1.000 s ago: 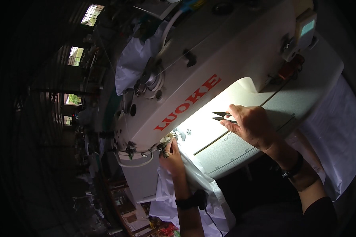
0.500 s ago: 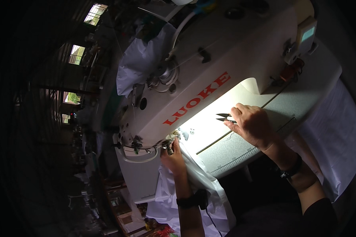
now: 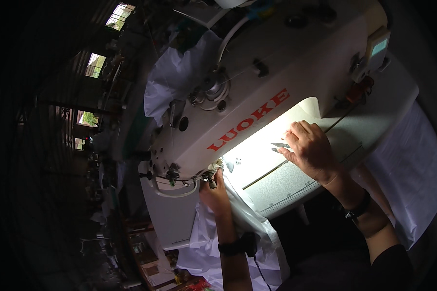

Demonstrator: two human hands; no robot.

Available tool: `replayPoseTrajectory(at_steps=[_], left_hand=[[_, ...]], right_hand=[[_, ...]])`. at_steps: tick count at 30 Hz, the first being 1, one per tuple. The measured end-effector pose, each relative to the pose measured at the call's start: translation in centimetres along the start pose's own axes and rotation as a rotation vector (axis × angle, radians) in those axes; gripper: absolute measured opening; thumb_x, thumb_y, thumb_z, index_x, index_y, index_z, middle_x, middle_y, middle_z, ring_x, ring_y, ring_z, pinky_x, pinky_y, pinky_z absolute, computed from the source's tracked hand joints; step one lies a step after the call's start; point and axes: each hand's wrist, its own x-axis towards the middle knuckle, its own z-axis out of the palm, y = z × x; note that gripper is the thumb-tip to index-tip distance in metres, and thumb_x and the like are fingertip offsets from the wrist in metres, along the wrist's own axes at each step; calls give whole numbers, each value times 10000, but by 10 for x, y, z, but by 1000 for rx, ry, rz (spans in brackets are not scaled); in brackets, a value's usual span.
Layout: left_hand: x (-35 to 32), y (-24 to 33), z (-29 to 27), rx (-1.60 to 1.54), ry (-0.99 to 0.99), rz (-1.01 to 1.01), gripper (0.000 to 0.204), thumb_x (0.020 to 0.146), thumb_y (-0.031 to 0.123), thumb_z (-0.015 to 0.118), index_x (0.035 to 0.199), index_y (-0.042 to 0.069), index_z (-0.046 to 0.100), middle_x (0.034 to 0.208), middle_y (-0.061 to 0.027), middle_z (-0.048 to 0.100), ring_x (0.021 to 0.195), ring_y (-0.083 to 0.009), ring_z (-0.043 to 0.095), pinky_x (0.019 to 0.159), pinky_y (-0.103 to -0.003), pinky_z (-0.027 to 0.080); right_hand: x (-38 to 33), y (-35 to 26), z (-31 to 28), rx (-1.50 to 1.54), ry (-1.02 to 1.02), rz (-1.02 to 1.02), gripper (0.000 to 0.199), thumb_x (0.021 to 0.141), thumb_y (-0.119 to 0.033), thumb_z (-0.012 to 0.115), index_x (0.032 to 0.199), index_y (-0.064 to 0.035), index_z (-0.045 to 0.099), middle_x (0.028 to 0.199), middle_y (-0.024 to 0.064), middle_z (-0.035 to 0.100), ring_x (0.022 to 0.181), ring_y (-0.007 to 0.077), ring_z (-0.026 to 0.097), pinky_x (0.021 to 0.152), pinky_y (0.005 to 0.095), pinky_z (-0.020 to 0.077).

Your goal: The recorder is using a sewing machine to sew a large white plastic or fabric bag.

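My right hand [image 3: 311, 151] is closed around a small pair of dark thread snips [image 3: 279, 146], over the lit bed of a white sewing machine [image 3: 262, 80]. The two blades stand slightly apart and point left. Beside the needle area [image 3: 212, 175], my left hand [image 3: 215, 196] has its fingers drawn together close to the presser foot. What those fingertips hold is hidden. White, shiny fabric [image 3: 243, 206] runs from the needle area down past my left hand and hangs over the front edge.
A small control panel [image 3: 378, 46] sits at the machine's right end. More white fabric lies on the machine's far left side [image 3: 179, 72] and hangs at the right [image 3: 410, 179]. A ruler scale [image 3: 291, 195] marks the bed's front edge. Windows [image 3: 96, 65] show in the dark background.
The view has shifted a little, so the machine appears slightly farther right. My right hand has risen slightly with the snips. My left hand stays by the needle area.
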Motion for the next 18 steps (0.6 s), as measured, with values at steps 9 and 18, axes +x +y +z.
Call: replayPoseTrajectory(at_steps=[9,18], left_hand=[[0,-9,4,7,4,-36,205,843,196,753,850,-7,729,798,-138,715,681,-259,680,625,-361,525],[1,-13,5,-16,-11,-83,228,829,207,769,839,-17,728,763,-130,702,650,-242,658,604,-358,514]], right_hand=[[0,1,0,21,-4,6,270,791,-265,782,889,-45,658,887,35,587,798,143,556,713,299,470],[0,0,0,10,-4,7,265,799,-263,776,898,-46,660,913,37,583,818,144,555,730,300,465]])
